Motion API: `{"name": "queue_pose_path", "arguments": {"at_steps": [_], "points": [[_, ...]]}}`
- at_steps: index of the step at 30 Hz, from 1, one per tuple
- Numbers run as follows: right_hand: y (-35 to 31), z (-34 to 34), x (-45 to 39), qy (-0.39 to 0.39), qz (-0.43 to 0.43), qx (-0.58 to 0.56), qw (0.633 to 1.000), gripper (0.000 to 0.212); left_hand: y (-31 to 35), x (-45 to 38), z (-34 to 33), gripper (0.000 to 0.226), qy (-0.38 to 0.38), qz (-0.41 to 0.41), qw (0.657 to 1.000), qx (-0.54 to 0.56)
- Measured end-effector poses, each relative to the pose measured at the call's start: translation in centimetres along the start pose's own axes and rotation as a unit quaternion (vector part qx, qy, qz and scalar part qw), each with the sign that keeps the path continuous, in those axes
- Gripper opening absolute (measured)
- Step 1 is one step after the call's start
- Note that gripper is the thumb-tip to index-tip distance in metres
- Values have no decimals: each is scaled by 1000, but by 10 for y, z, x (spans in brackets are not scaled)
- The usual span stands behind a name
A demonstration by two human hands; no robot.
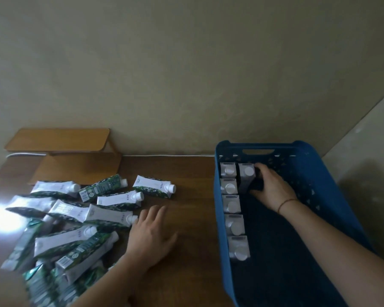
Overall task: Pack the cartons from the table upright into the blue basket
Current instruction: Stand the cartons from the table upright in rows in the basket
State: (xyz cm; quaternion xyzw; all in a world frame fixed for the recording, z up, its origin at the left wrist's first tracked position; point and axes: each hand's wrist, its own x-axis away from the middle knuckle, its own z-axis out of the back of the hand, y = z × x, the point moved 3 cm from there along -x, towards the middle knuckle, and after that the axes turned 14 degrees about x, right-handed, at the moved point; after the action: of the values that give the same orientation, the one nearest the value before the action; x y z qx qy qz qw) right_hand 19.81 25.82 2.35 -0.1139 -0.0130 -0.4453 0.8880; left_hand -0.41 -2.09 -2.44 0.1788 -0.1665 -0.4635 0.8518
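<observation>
Cartons point(80, 220): white-and-green, slim, round white caps, heaped flat on wood table point(193, 196) at left. Blue plastic basket point(333, 196), perforated walls, holds five upright along its left wall; right half is open room. Right hand point(273, 187) grips sixth carton point(246, 177) upright. Left hand point(150, 234) spread flat on table beside heap.

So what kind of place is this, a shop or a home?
Probably a room in a home, though I cannot be sure. A wooden table stands against a plain beige wall, with a small wooden shelf on it and a blue plastic basket, nothing like shop fittings.
</observation>
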Motion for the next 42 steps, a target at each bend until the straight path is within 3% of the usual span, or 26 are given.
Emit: {"name": "queue_pose_path", "arguments": {"at_steps": [5,9,12,14,17,19,21,23,26,29,32,35,38,42], "points": [[-28,25,38,124,24,-57,990,46,-42,36,-7,99,-62,15,996,-57],[-66,41,76,161,111,-69,978,35,-53,47,-8,82,-74,50,996,-17],[-95,49,103,184,176,-59,965,26,-43,54,-3,75,-4,22,997,76],[-111,55,119,182,218,-81,955,29,-25,58,7,70,56,-2,971,233],[-132,63,136,66,301,-100,946,53,22,58,32,78,0,-116,884,452],[-140,64,142,11,377,-22,926,68,55,58,51,88,-40,-241,863,443],[-140,70,146,36,438,32,898,69,81,57,68,94,-63,-342,846,404],[-137,79,149,79,464,32,882,61,97,54,78,95,-63,-388,829,398],[-131,92,151,108,484,35,868,46,105,44,76,96,-85,-380,826,408],[-110,102,146,100,439,-6,893,47,112,32,70,90,-49,-355,832,424],[-71,112,137,144,333,-148,920,57,112,17,63,79,30,-239,865,441],[-38,122,125,247,257,-213,910,56,111,0,42,72,-5,-108,904,413],[-20,125,104,257,209,-187,925,53,115,-14,15,83,-84,-55,881,463],[-6,97,67,164,144,-83,972,51,118,-25,-5,89,-116,-23,845,522]]}}
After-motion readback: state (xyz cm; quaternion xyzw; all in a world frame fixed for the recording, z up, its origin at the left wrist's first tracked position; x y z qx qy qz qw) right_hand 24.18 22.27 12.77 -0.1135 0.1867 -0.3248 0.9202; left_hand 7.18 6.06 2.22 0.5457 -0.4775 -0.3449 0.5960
